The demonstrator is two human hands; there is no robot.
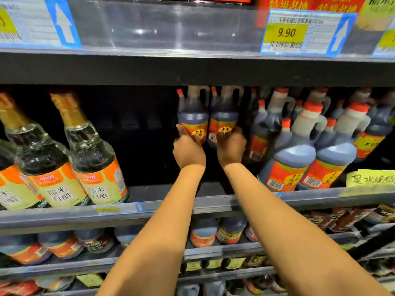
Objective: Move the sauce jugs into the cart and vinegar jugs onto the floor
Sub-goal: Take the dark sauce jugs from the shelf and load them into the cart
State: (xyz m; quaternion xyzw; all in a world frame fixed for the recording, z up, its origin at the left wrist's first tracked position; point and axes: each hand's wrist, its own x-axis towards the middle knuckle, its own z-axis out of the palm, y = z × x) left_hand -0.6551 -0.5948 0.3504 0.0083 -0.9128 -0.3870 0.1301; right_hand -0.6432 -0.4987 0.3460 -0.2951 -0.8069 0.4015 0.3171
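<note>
Left hand (188,149) is cupped w/ thumb up against the lower front of the left dark jug (193,117); right hand (231,146) wraps its fingers round the base of the right dark jug (224,119). Both jugs stand deep in the middle shelf (171,207) (touching each other). More jugs (288,159) crowd the right; clear vinegar bottles (94,159) lean at left.

two dark jugs (193,116) (224,118) with red-yellow labels, upright, side by side, deep on the middle shelf
</note>
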